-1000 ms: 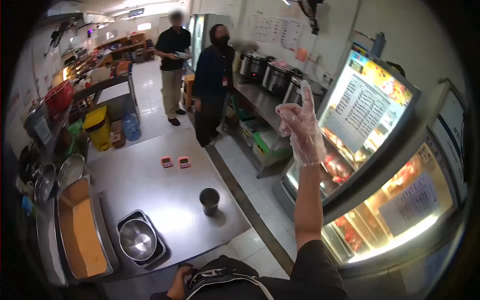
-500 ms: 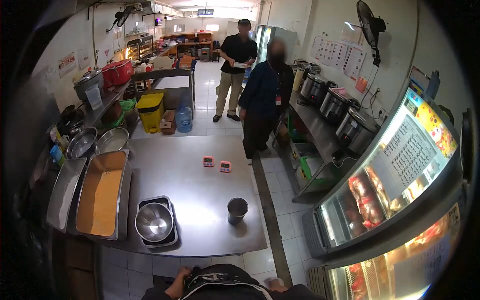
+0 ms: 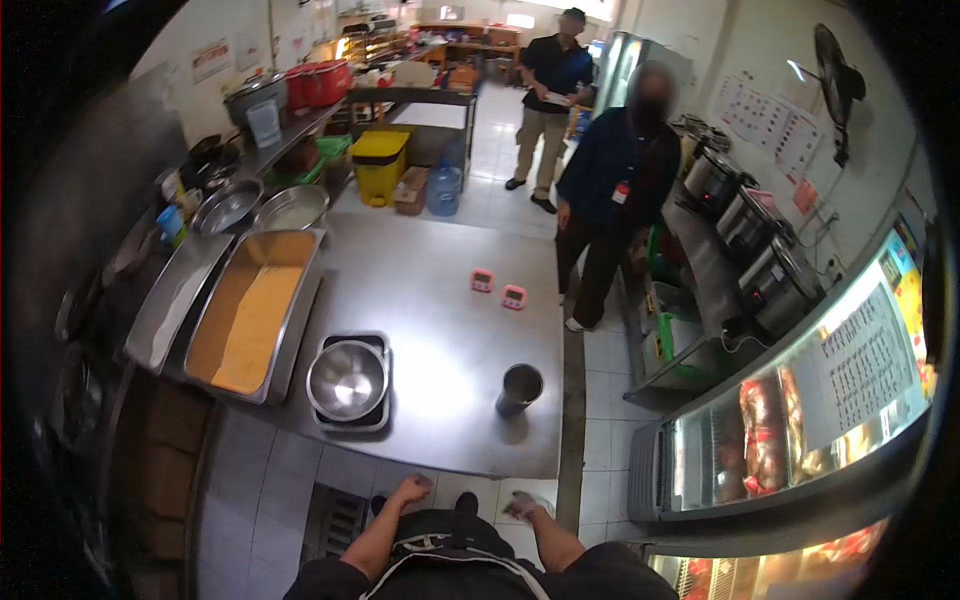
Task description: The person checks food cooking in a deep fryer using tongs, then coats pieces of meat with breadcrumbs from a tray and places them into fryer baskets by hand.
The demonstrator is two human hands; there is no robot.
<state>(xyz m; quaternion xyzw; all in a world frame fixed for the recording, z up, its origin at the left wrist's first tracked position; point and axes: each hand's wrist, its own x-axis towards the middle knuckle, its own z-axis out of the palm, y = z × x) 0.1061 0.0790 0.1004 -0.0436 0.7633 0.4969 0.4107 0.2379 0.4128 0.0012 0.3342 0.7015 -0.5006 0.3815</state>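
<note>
My left hand (image 3: pixel 411 489) hangs in front of the steel table (image 3: pixel 440 250), below its near edge, fingers loosely curled with nothing seen in them. My right hand (image 3: pixel 522 506) is lower right of it, apart from the table; it looks pale and smeared, so its fingers are unclear. Nearest to my left hand on the table is a round steel bowl (image 3: pixel 347 380), sitting in a rectangular steel pan (image 3: pixel 358 427). A tall dark metal cup (image 3: pixel 519 390) stands near the right edge. Two pink timers (image 3: pixel 482 280) lie farther back.
On the left are a deep pan of orange powder (image 3: pixel 254 325) and a pan of white powder (image 3: pixel 178 310). Two people stand beyond the table, one (image 3: pixel 615 180) near its far right corner. A lit glass-door fridge (image 3: pixel 770 430) stands right, rice cookers (image 3: pixel 775 285) behind it.
The view has tilted down and turned left, so the table sits farther right. Both my hands have come forward from my sides, toward the table's near edge.
</note>
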